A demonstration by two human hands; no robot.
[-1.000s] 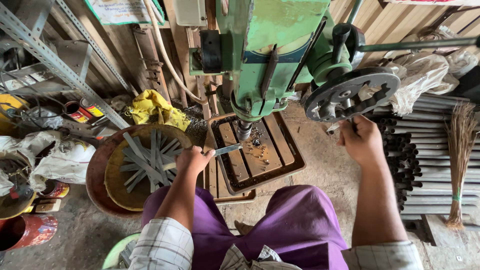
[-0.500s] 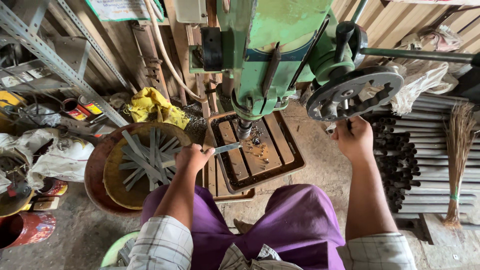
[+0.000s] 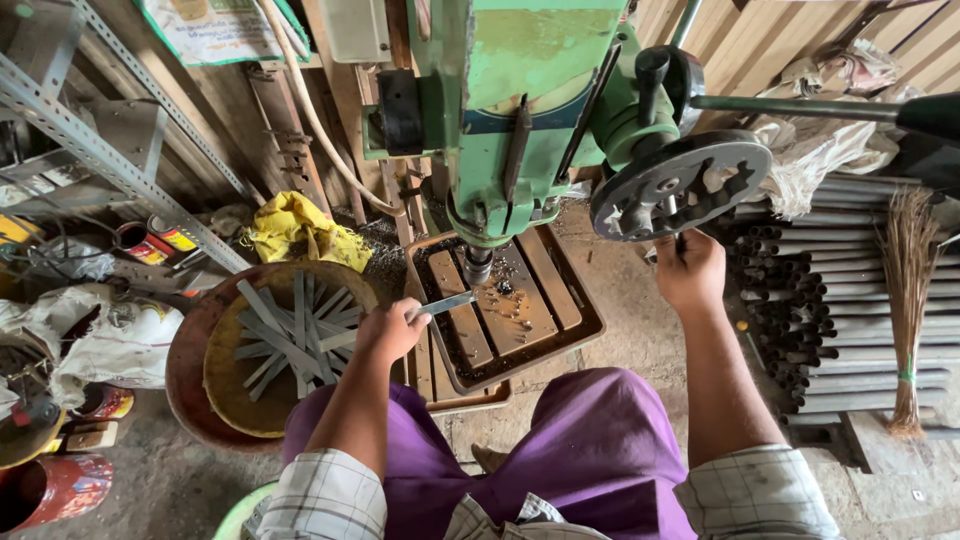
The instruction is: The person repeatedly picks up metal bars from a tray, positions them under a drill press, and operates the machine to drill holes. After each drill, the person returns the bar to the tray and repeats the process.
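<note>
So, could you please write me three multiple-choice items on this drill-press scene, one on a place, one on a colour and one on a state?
1. Where does the basin of flat metal strips sit?
A. beside the person's left arm
B. on the drill table
C. among the pipes

2. What colour is the drill press?
A. red
B. green
C. blue

3. What is the right hand doing?
A. resting on the lap
B. holding the broom
C. gripping a handle below the feed wheel

Answers: 1 A, it stands on the floor by the left arm. 2 B, its body is painted green. 3 C, the fingers close just under the wheel, while the left hand holds a metal strip under the spindle.
</note>
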